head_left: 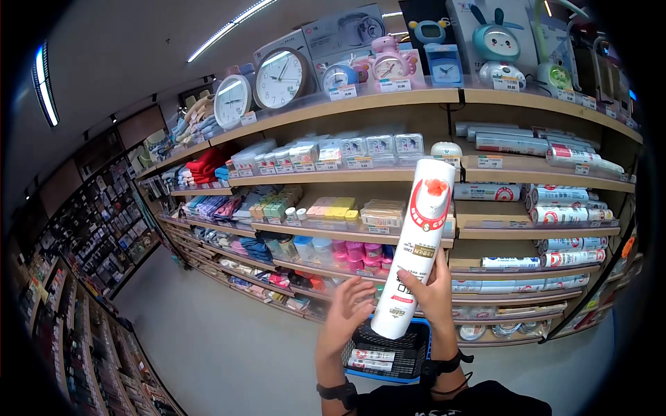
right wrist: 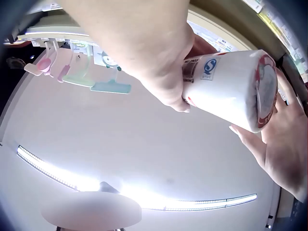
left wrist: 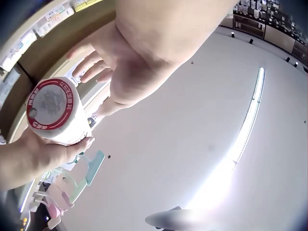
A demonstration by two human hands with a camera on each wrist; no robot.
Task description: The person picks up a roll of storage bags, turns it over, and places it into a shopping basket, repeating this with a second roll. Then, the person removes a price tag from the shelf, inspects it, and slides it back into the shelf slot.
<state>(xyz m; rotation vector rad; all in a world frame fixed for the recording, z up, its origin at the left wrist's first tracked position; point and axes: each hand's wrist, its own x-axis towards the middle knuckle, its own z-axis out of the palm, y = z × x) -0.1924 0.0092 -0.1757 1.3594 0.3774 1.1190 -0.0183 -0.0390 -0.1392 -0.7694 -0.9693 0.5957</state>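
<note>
My right hand (head_left: 436, 288) grips a long white packaged roll (head_left: 417, 239) near its lower end, thumb across the printed front. The roll stands tilted, its top leaning right, with a red round print and a food picture near that top. Just left of its lower end is my left hand (head_left: 347, 312), fingers loosely spread and holding nothing. In the left wrist view, the roll's round end (left wrist: 49, 107) shows a red ring label. The right wrist view has the left hand (right wrist: 284, 149) close beside that end, palm towards it.
Below the hands stands a black basket with a blue rim (head_left: 388, 379), with white-and-red rolls (head_left: 372, 359) inside. Ahead, shelves hold similar rolls (head_left: 569, 213) at right, boxes and pink containers (head_left: 355, 253) in the middle, and clocks (head_left: 281, 78) on top. Grey floor (head_left: 222, 333) lies left.
</note>
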